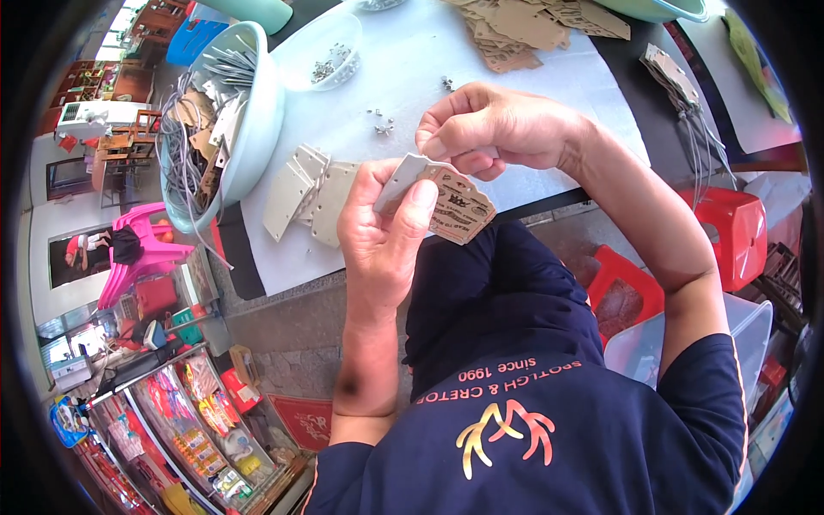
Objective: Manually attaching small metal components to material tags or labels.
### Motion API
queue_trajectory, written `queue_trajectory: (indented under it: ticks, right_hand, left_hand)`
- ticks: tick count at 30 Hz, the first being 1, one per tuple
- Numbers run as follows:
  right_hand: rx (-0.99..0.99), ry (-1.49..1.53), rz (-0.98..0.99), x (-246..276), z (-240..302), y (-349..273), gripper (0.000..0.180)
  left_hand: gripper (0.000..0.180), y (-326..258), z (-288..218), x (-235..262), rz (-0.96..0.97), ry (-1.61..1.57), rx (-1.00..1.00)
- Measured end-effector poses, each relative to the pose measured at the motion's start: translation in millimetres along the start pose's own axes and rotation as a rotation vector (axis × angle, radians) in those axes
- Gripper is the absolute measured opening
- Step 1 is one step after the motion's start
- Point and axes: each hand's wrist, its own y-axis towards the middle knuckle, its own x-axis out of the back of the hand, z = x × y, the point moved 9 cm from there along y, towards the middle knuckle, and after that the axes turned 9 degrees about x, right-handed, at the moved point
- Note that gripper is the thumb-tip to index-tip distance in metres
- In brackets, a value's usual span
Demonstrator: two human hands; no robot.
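Observation:
My left hand (pixel 382 227) grips a printed tan card (pixel 461 206) together with a plain grey-white piece (pixel 400 182), thumb on top, above the table's near edge. At the card's upper corner, my right hand (pixel 489 129) is closed in a pinch; whatever lies between its fingertips is too small or hidden to make out. Just beyond the hands, small metal fasteners (pixel 384 129) are scattered on the white sheet (pixel 395 69). Flat grey-white pieces (pixel 313 193) with small holes lie in a loose pile left of my left hand.
A pale blue basin (pixel 266 112) at left holds grey cords and cards. Behind the pile stands a clear bowl (pixel 322 64) of fasteners. Tan cards (pixel 515 30) are heaped at the far side; a corded bundle (pixel 674 77) lies at right. Near it is a red stool (pixel 730 236).

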Motion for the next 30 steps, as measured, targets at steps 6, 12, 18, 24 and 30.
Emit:
queue_trajectory:
  ticks: [6, 12, 18, 24, 30]
  right_hand:
    - [0.067, -0.282, 0.028, 4, 6, 1, 0.023]
    - [0.061, -0.308, 0.078, 2, 9, 0, 0.024]
    - [0.06, -0.309, 0.076, 2, 6, 2, 0.023]
    - [0.223, -0.439, 0.086, 2, 19, 1, 0.024]
    - [0.145, -0.326, 0.086, 6, 10, 2, 0.023]
  left_hand:
    - [0.014, 0, -1, 1, -0.012, -0.016, 0.022]
    - [0.012, 0, 0, 1, -0.011, -0.01, 0.039]
    - [0.01, 0, 1, 4, -0.05, 0.033, 0.031]
    - [0.009, 0, -1, 5, -0.073, 0.098, 0.001]
    - [0.012, 0, -6, 2, -0.085, 0.175, -0.063]
